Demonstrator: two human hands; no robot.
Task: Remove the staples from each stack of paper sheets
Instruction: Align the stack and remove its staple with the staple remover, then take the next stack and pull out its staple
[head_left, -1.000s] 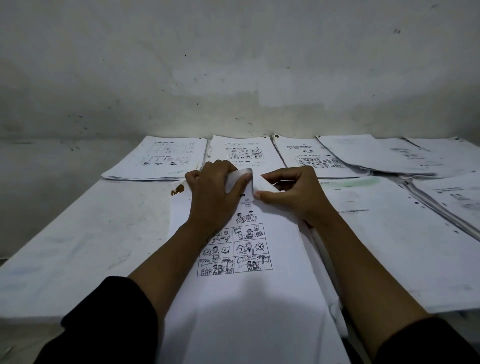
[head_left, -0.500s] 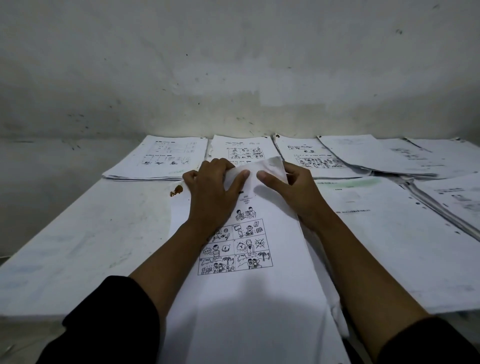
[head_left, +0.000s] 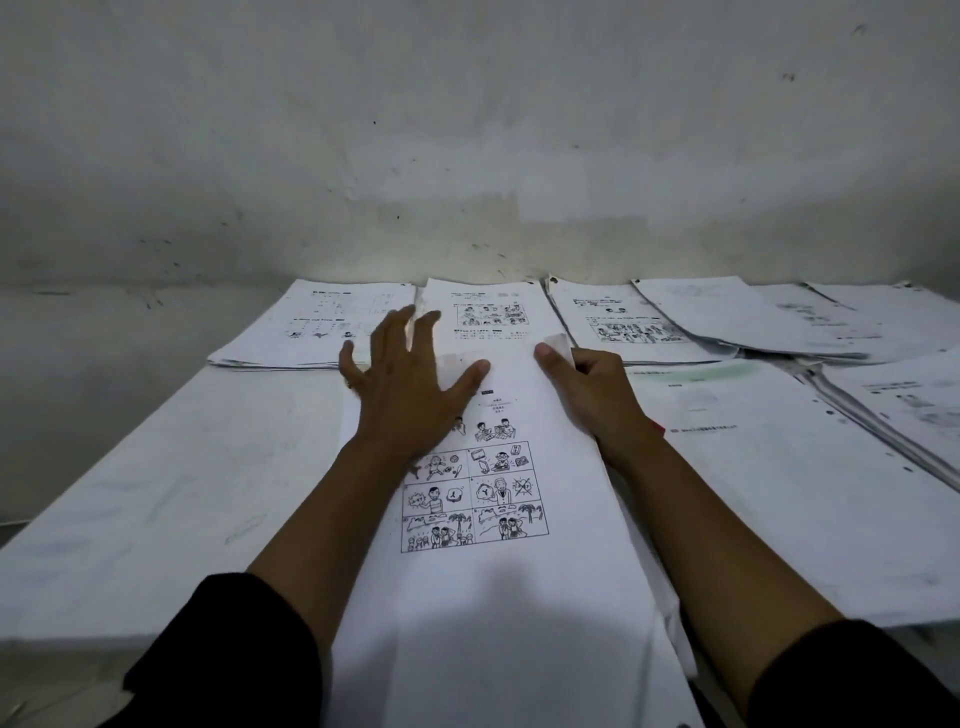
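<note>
A stack of white paper sheets printed with black cartoon panels (head_left: 493, 519) lies at the centre of the frame, running from the lower edge up toward the middle, on a white scuffed table (head_left: 156, 493). The left hand (head_left: 405, 395) lies flat on the upper left part of this stack, fingers straight and spread, thumb stretched right onto a creased patch at the top edge; it holds nothing. The right hand (head_left: 587, 384) sits at the stack's upper right corner, fingers curled, thumb pressed against a folded-up corner of the sheet, which it pinches. No staple can be made out at that corner. Dark sleeves (head_left: 223, 654) cover both forearms at the lower edge of the frame.

Across the middle of the frame, against a stained grey-white wall (head_left: 467, 156), a row of further printed paper stacks (head_left: 322, 327) lies side by side. To the right of centre, a large white sheet with a faint green band (head_left: 753, 467) lies just beside the right wrist, with more overlapping paper piles (head_left: 893, 405) at the right edge.
</note>
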